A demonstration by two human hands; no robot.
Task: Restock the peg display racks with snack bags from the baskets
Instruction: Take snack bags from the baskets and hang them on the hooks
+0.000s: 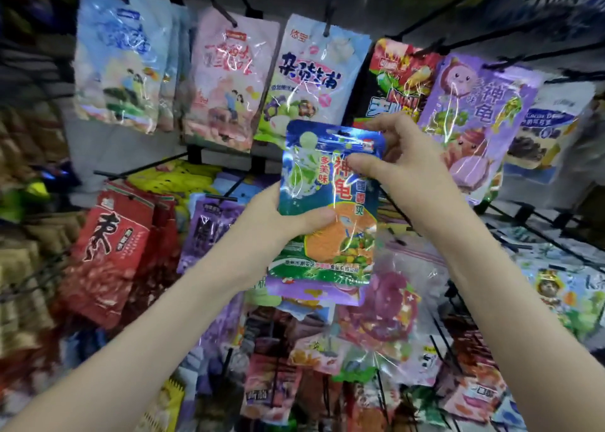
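I hold a blue, green and orange snack bag (330, 202) upright in front of the peg rack. My left hand (278, 215) grips its left edge at mid height, thumb across the front. My right hand (399, 156) pinches its upper right corner, thumb on the front near the top. A second, purple-edged bag (314, 289) shows just under the blue one; what holds it is hidden. Black pegs (226, 12) jut out of the rack above, each carrying hanging bags.
A light blue bag (118, 65), a pink bag (226, 81) and a white-blue bag (311, 81) hang on the upper row. A purple bag (474, 120) hangs at right. Red bags (108, 255) hang at lower left. Several mixed bags crowd the lower rows.
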